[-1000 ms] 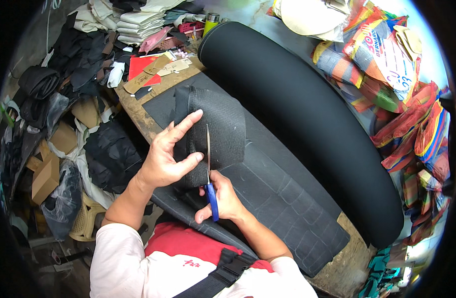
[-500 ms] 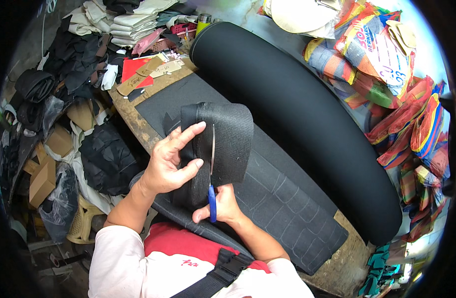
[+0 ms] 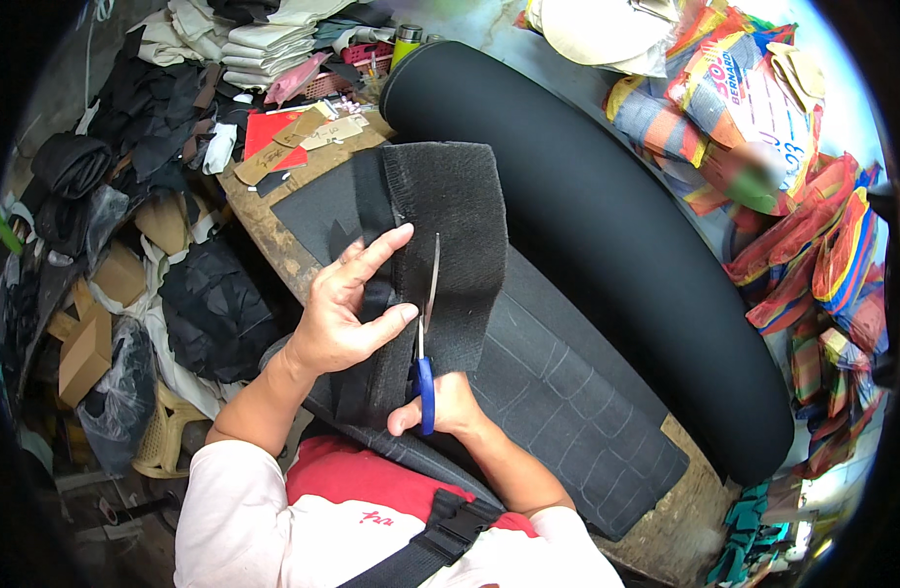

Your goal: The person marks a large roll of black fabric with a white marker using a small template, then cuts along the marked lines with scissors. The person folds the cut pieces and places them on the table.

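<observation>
My left hand (image 3: 337, 314) grips a piece of black fabric (image 3: 460, 211), its thumb and forefinger on the front and the other fingers behind. The fabric is held up, with a stitched-looking strip down its left side. My right hand (image 3: 452, 404) has a pair of scissors with a blue handle (image 3: 426, 397), thumb through the loop. A long blade lies over the front of the fabric, pointing away from me, just right of my left fingertips. The fabric hides most of my right fingers. Beneath both hands, black sheet material with chalk outlines (image 3: 567, 421) covers much of the table.
A thick black fabric roll (image 3: 587, 225) lies along the table's far side. Card patterns (image 3: 278, 147) and a red sheet (image 3: 262, 129) sit at the wooden table's (image 3: 244, 211) left end. Scraps (image 3: 205, 309) heap at left; colourful striped bags (image 3: 822, 255) are at right.
The fabric's upper part has straightened and reaches higher. Both hands have shifted slightly right, and the scissors' long blade now leans to the right.
</observation>
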A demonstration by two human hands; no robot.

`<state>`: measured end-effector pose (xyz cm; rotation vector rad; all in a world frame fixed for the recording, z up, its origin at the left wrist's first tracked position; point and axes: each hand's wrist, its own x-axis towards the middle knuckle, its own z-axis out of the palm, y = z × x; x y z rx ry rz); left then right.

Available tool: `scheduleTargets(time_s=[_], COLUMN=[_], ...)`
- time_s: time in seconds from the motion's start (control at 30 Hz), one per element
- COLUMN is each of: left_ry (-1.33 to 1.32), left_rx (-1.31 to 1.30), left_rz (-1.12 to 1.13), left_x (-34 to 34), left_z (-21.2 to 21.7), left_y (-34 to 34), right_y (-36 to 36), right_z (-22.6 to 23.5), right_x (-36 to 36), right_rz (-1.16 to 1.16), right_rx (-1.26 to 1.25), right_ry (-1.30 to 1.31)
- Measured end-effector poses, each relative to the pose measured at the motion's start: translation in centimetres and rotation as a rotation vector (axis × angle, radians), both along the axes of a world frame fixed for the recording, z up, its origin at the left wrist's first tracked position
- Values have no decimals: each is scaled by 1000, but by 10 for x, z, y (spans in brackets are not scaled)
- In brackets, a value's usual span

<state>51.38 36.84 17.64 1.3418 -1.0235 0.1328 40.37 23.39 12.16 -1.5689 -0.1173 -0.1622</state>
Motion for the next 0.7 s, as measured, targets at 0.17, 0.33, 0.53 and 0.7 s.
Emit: scheduleTargets(time_s=[0.17, 0.33, 0.53, 0.7], left_ry=[68, -3, -54, 18], left_rx=[-86, -22, 93, 112], left_rz=[123, 251, 259, 347], left_x=[3, 6, -14, -22], left_z=[2, 14, 4, -7], left_y=[2, 9, 27, 56], right_y=[7, 7, 18, 34], right_z=[-10, -8, -2, -11], right_x=[-3, 1, 9, 13], right_rz=[-45, 66, 138, 215], right_rx=[-20, -117, 83, -24], right_ry=[122, 76, 86, 209])
